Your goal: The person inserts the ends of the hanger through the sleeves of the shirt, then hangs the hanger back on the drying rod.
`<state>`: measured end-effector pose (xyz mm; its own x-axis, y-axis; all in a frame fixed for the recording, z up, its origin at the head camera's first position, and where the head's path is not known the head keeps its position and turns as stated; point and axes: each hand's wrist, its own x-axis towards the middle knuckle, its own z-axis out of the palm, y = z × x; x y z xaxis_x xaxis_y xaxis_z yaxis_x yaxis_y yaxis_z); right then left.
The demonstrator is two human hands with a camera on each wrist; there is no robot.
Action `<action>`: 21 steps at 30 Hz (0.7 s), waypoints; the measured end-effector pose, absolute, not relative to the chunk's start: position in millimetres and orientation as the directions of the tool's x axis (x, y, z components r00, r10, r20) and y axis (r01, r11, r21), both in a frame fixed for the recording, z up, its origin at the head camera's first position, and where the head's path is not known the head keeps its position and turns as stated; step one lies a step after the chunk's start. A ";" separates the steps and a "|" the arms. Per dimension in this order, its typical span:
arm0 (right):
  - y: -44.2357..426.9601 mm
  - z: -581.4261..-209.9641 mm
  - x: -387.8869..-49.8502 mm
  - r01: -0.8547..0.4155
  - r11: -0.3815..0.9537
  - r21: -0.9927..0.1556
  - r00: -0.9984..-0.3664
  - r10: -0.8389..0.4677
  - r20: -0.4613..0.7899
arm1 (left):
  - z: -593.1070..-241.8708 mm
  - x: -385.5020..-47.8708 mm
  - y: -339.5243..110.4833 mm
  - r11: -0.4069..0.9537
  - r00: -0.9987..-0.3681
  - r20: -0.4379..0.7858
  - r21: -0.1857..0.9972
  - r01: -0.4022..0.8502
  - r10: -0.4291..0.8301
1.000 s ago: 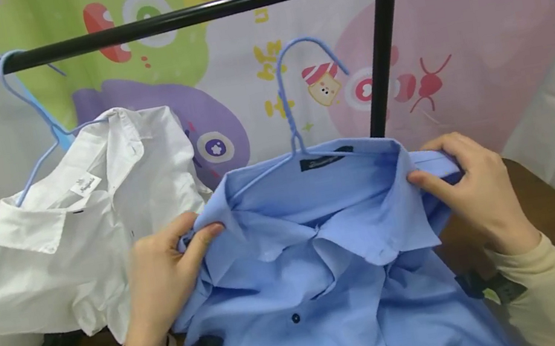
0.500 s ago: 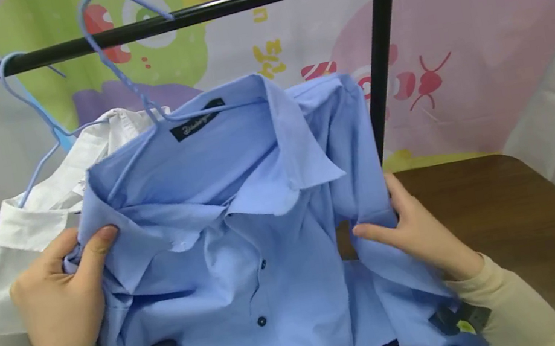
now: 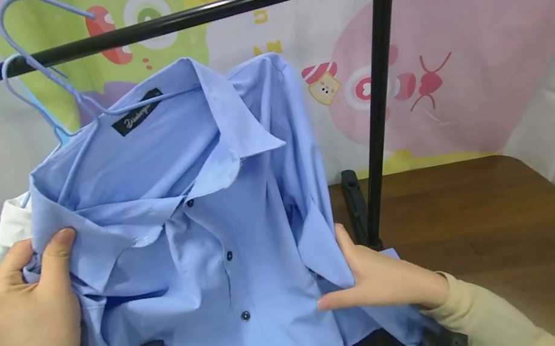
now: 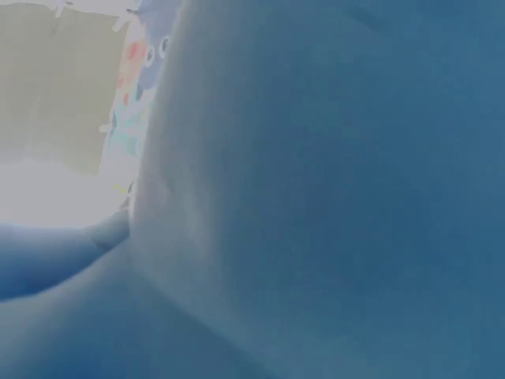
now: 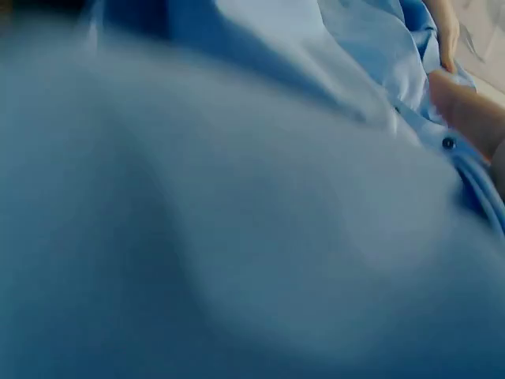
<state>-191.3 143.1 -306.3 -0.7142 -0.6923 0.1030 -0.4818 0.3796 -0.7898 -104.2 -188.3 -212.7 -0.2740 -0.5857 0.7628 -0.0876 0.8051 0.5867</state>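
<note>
A light blue button shirt (image 3: 254, 232) hangs on a blue wire hanger (image 3: 54, 72), whose hook rises above the black rail and crosses in front of it. My left hand (image 3: 33, 324) pinches the shirt at the shoulder beside the collar, thumb in front. Lower on the other side, my right hand (image 3: 378, 278) touches the sleeve, thumb straight and spread from the fingers, which are partly behind cloth. Blurred blue shirt cloth (image 4: 331, 189) fills most of the left wrist view. In the right wrist view, a thumb (image 5: 469, 110) lies near a button.
The black rail (image 3: 227, 7) of a garment rack runs across the top, joined to a post (image 3: 379, 76) at right. A white shirt (image 3: 16, 223) on another blue hanger is mostly covered at left. A brown tabletop (image 3: 484, 224) lies right, before a cartoon-print curtain (image 3: 484, 59).
The blue shirt and its hanger have moved left and up to the rail, now overlapping the white shirt. My right hand has left the shoulder and slid down along the sleeve.
</note>
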 end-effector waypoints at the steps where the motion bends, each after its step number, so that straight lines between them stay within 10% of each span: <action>1: 142.1 -306.5 -191.0 -0.492 0.370 -0.788 -0.699 -0.707 0.104 | -212.7 -104.3 -189.2 0.804 -0.262 0.763 0.585 -0.111 -0.591; 10: 143.6 -301.6 -192.5 -0.612 0.369 -0.699 -0.651 -0.737 0.180 | -204.6 -109.4 -196.8 0.771 -0.127 0.768 0.591 -0.235 -0.628; 17: 143.7 -277.8 -191.2 -0.745 0.612 -0.265 -0.666 -0.689 0.286 | -190.1 -115.5 -196.0 0.753 -0.125 0.759 0.586 -0.299 -0.640; 21: 131.3 -260.0 -200.0 -0.682 0.575 -0.452 -0.730 -0.578 0.366 | -179.1 -120.1 -196.6 0.790 -0.191 0.780 0.524 -0.318 -0.595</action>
